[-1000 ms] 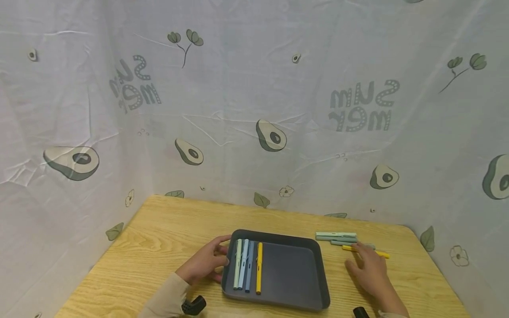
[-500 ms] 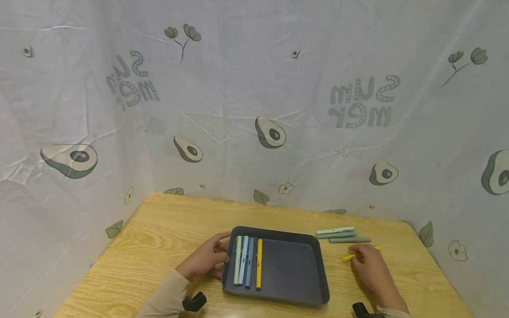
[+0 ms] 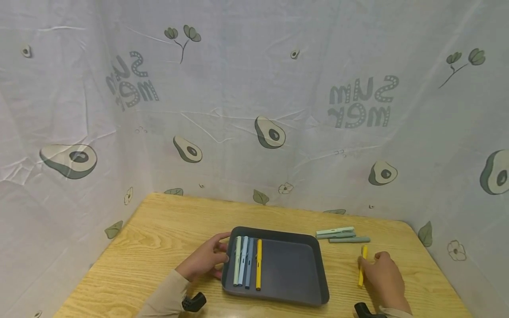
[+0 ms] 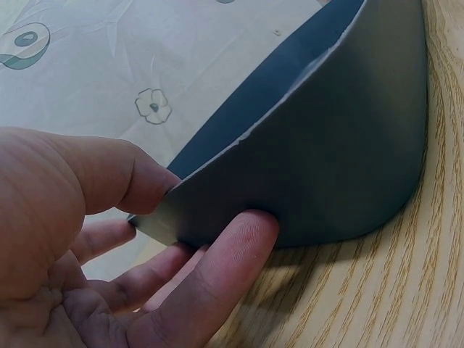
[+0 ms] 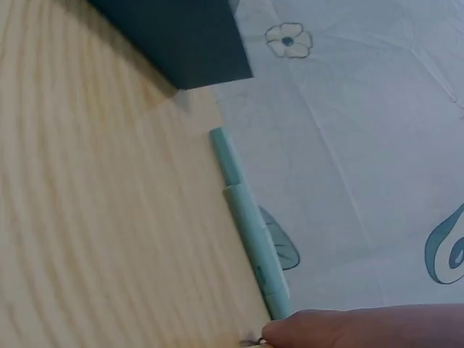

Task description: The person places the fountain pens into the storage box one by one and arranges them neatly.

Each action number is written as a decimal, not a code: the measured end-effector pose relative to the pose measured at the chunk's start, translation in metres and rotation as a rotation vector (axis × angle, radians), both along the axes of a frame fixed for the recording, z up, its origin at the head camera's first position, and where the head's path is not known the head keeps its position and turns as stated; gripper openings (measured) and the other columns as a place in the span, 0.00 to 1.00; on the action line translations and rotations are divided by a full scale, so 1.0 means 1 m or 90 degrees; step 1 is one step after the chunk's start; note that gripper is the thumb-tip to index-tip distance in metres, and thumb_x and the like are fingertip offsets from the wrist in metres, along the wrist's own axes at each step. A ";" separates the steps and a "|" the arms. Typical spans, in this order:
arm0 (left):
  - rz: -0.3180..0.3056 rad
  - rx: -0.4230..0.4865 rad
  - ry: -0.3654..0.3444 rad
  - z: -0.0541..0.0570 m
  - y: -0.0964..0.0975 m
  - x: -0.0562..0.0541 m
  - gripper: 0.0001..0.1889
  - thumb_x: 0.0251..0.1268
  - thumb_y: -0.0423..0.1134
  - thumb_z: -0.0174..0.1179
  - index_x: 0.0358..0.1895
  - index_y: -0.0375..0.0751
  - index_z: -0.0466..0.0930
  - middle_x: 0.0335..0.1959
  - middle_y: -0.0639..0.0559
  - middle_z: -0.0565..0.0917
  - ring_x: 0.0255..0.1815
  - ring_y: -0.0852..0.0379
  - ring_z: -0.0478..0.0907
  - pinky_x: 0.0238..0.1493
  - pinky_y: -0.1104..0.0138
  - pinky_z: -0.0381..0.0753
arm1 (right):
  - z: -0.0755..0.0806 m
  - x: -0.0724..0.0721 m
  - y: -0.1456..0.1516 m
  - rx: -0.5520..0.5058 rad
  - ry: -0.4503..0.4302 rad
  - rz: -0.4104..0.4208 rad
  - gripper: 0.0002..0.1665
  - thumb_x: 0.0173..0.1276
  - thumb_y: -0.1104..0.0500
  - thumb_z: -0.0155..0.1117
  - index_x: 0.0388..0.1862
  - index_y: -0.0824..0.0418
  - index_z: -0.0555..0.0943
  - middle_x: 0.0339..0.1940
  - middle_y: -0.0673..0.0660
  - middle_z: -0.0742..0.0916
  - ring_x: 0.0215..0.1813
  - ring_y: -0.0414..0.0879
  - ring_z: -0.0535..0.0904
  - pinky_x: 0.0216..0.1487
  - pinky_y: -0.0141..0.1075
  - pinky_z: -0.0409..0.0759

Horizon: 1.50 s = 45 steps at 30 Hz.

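Turned since half a second ago, the yellow pen (image 3: 361, 277) on the right, then mostly crosswise, now points away from the person, and the right hand (image 3: 385, 278) has shifted outward with it. That hand pinches the pen between thumb and fingers, to the right of the dark tray (image 3: 290, 274) and apart from it; if the pinch loosened, the slim barrel could swivel or slip. The left hand (image 3: 204, 260) holds the tray's left side, thumb at the rim and fingers curved against the outer wall; a hard push there might slide the tray and set its contents rolling. Inside, toward the left, lie a pale green pen (image 3: 237, 260), a light blue pen (image 3: 243, 260), a darker blue pen (image 3: 249, 265) and, slightly apart, a second yellow pen (image 3: 259, 265). The tray's raised right wall stands between the held pen and the tray's inside, so a low crossing would probably knock against it. Beyond the right hand, on the wood-grain bench (image 3: 159, 238), three greenish pens (image 3: 341, 235) lie crosswise, close together (a stray knuckle could scatter them). Farthest off hangs a pale cloth (image 3: 222, 88) printed with avocados.
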<state>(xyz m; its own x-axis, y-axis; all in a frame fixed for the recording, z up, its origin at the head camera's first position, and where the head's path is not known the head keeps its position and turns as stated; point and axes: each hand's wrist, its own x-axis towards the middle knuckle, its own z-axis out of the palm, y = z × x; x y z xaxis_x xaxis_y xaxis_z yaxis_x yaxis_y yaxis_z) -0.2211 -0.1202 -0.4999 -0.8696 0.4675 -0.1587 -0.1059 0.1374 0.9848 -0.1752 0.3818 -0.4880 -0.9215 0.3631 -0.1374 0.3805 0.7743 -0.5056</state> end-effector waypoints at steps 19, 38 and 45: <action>-0.003 0.003 0.004 0.000 0.000 0.000 0.39 0.68 0.27 0.58 0.82 0.43 0.56 0.61 0.32 0.72 0.48 0.45 0.81 0.32 0.52 0.91 | 0.000 -0.003 -0.021 -0.030 0.005 0.058 0.21 0.71 0.53 0.64 0.47 0.73 0.79 0.40 0.67 0.86 0.36 0.53 0.80 0.34 0.46 0.81; 0.001 0.006 0.000 -0.002 0.001 0.000 0.39 0.67 0.27 0.58 0.82 0.44 0.57 0.60 0.33 0.71 0.49 0.46 0.80 0.30 0.52 0.90 | 0.017 -0.006 -0.044 -0.109 0.082 0.041 0.26 0.77 0.54 0.60 0.60 0.76 0.73 0.42 0.66 0.84 0.33 0.48 0.82 0.30 0.39 0.84; -0.001 0.012 -0.002 -0.003 0.001 -0.002 0.39 0.68 0.27 0.57 0.82 0.45 0.57 0.60 0.33 0.71 0.49 0.45 0.80 0.29 0.52 0.90 | 0.020 -0.007 -0.052 -0.176 0.089 0.018 0.27 0.78 0.55 0.61 0.63 0.75 0.71 0.50 0.71 0.83 0.36 0.49 0.86 0.33 0.42 0.89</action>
